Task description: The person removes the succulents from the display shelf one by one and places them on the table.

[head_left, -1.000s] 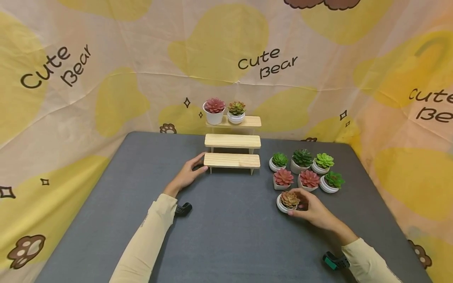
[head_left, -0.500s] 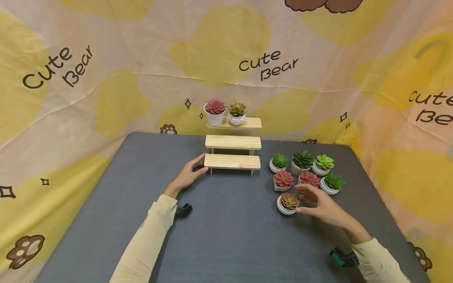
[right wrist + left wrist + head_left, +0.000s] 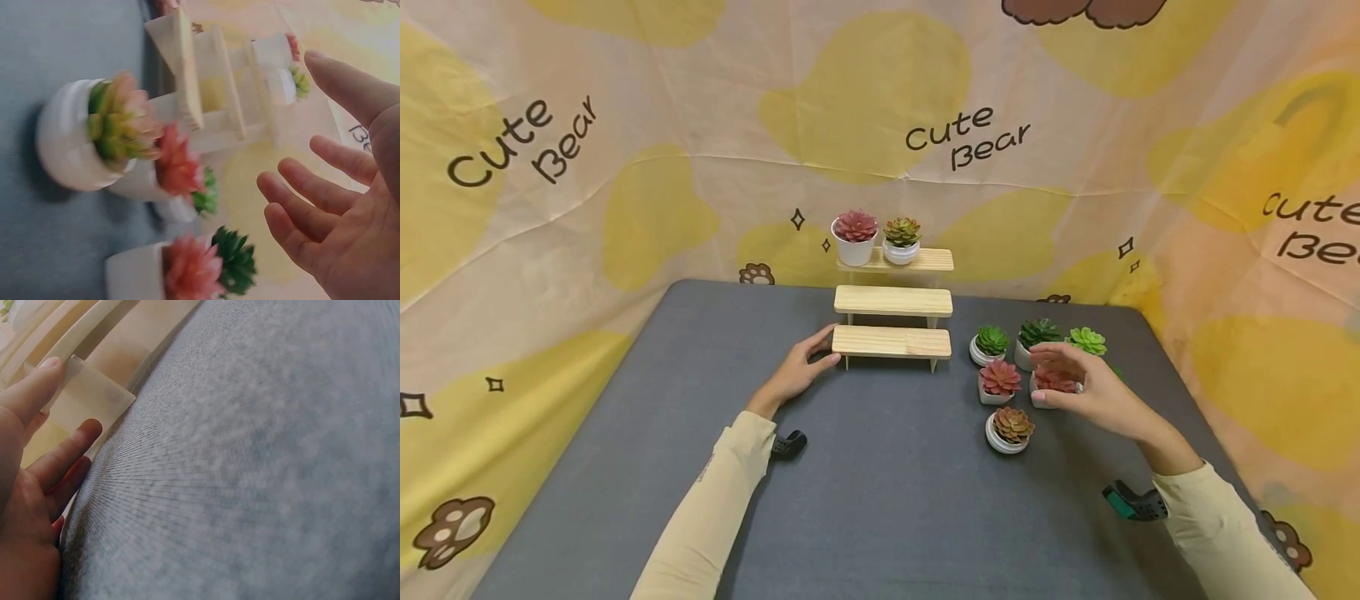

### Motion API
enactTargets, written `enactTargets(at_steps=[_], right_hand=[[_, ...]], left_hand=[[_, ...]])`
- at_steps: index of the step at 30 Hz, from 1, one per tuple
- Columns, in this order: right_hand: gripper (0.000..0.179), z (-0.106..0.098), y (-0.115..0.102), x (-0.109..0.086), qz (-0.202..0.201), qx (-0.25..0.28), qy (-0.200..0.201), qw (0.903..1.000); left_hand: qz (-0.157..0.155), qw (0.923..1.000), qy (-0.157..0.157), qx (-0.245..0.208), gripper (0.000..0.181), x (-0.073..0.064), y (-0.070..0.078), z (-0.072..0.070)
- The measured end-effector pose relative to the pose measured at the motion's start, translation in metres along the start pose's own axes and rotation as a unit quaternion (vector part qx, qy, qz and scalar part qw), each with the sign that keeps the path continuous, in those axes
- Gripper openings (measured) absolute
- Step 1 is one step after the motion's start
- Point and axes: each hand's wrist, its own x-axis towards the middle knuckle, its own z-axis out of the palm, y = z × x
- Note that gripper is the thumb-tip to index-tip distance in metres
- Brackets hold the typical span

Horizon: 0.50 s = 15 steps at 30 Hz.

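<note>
A three-tier wooden display stand [image 3: 891, 340] stands at the back middle of the table. At the left end of its lowest board, my left hand [image 3: 797, 371] holds on, thumb at the front corner and index finger at the back corner. In the left wrist view that thumb meets the board edge beside a translucent leg [image 3: 94, 394]. My right hand [image 3: 1097, 396] hovers with spread, slightly bent fingers over a pink potted succulent [image 3: 1054, 381], partly covering it. Nothing is between its fingers in the right wrist view. A brownish potted succulent [image 3: 1011, 427] stands just left of it.
On the top tier sit a large pink succulent [image 3: 855, 233] and a red-green one [image 3: 901, 240]. Near the right hand stand another pink succulent [image 3: 999, 379] and green ones, including a dark one [image 3: 1037, 332] and a bright one [image 3: 1086, 339]. A printed cloth hangs behind.
My right hand has let go of the brownish succulent, which stays on the table, and has moved back and right over the pink one. The left hand keeps its place at the stand.
</note>
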Motion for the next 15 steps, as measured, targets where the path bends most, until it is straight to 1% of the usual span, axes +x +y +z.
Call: enactTargets(at_steps=[5,10,15], right_hand=[[0.050,-0.007,-0.010,0.025,-0.008,0.010,-0.006,0.9999],[0.049,-0.004,-0.017,0.053,0.003,0.018,-0.018,0.9997],[0.050,0.002,-0.017,0.080,0.014,0.046,-0.040,0.9980]], left_hand=[[-0.004,1.0000,0.000,0.003,0.065,0.000,0.001,0.000],[-0.009,0.9998,0.001,0.015,0.065,0.001,-0.002,0.000],[-0.012,0.9997,0.011,0.017,0.066,0.009,-0.025,0.003]])
